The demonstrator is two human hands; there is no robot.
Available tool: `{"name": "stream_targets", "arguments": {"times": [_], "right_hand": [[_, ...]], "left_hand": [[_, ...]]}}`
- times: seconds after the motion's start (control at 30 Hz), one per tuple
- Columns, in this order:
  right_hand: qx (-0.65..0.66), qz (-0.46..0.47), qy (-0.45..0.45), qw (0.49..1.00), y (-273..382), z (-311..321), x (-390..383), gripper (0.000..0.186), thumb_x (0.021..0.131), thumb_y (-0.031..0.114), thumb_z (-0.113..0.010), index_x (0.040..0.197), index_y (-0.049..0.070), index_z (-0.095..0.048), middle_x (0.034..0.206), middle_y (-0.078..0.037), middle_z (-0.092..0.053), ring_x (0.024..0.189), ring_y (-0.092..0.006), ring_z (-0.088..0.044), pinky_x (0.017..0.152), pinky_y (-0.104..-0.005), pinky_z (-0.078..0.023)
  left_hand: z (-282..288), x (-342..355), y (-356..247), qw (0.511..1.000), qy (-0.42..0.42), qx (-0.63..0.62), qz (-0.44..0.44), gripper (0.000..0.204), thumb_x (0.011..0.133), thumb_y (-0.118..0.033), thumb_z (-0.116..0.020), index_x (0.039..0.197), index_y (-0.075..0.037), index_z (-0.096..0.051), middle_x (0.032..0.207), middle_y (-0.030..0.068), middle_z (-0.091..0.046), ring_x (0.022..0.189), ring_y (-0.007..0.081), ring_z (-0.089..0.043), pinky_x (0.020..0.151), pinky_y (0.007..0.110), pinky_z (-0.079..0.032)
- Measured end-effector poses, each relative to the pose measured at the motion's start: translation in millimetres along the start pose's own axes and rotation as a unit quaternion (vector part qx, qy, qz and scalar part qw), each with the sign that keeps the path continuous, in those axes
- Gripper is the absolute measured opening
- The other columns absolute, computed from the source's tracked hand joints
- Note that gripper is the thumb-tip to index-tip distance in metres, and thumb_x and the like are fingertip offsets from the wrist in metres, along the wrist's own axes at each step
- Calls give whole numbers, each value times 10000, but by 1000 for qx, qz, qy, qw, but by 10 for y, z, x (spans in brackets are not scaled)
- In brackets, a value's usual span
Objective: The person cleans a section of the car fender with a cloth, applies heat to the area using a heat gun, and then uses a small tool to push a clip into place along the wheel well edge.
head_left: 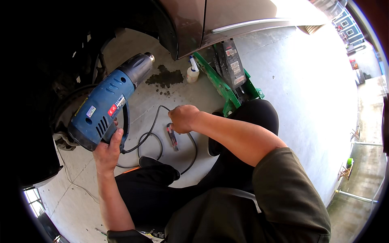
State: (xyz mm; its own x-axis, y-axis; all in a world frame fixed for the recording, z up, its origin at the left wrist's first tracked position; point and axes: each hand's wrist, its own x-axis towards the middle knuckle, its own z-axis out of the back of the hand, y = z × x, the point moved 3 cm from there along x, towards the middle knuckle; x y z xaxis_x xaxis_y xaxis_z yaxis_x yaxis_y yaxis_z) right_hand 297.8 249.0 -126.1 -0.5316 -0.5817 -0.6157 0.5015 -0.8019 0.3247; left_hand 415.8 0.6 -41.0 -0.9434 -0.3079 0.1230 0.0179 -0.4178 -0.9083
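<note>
My left hand [108,152] is wrapped round the handle of a blue and black heat gun [104,106], raised at the left with its metal nozzle pointing up and right. A dark power cord [153,128] runs from the base of its handle. My right hand [184,118] is closed on that cord, its fingers partly hidden from above. Just below this hand shows a red and black utility knife [173,138], apparently lying on the floor; I cannot tell whether the hand touches it. The cord loops round beside my shoe.
A car body [247,14] spans the top, with a dark open wheel well and a brake disc [60,107] at the left. A green floor jack [221,81] stands under the sill. Beside it are a white spray bottle [193,74] and a wet patch [165,77] on the concrete.
</note>
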Motion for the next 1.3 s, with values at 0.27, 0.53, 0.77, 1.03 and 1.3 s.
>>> {"name": "stream_targets", "arguments": {"times": [0.27, 0.53, 0.77, 1.03, 1.3], "right_hand": [[-5, 3, 6, 1000, -1, -18, 25, 353, 972, 268, -614, 1213, 42, -739, 1263, -160, -737, 1181, -328, -705, 957, -437, -579], [-9, 6, 1, 1000, -4, -26, 31, 366, 978, 287, -618, 1221, 38, -735, 1255, -156, -741, 1174, -329, -708, 956, -436, -580], [-11, 4, 7, 1000, -22, -61, 78, 363, 979, 277, -609, 1212, 31, -739, 1246, -167, -742, 1161, -338, -713, 950, -438, -581], [-4, 3, 1, 1000, -19, 33, 1, 369, 982, 301, -603, 1203, 43, -747, 1240, -169, -743, 1171, -337, -709, 948, -436, -581], [128, -88, -343, 926, -529, 1031, -248, 616, 1024, 547, -512, 876, -6, -739, 883, -251, -729, 914, -445, -710, 821, -513, -568]], "left_hand": [[-4, 1, -21, 1000, 9, 8, -17, 367, 942, -138, -772, 1250, 8, -635, 1146, 93, -700, 1040, 200, -676, 918, 351, -551], [-15, -4, -26, 1000, 7, -8, -6, 378, 936, -136, -773, 1257, 6, -632, 1152, 94, -701, 1052, 198, -679, 924, 350, -556], [-16, -3, -45, 999, 19, 26, -12, 345, 947, -140, -755, 1242, -2, -641, 1168, 81, -693, 1023, 169, -673, 918, 326, -549], [-25, -13, -66, 999, 21, 28, -26, 300, 961, -115, -719, 1227, -3, -640, 1172, 69, -679, 960, 143, -667, 879, 309, -549], [0, -7, -78, 999, 11, 46, -14, 322, 934, -146, -781, 1192, 14, -673, 1085, 91, -725, 997, 204, -693, 888, 353, -556]]}}
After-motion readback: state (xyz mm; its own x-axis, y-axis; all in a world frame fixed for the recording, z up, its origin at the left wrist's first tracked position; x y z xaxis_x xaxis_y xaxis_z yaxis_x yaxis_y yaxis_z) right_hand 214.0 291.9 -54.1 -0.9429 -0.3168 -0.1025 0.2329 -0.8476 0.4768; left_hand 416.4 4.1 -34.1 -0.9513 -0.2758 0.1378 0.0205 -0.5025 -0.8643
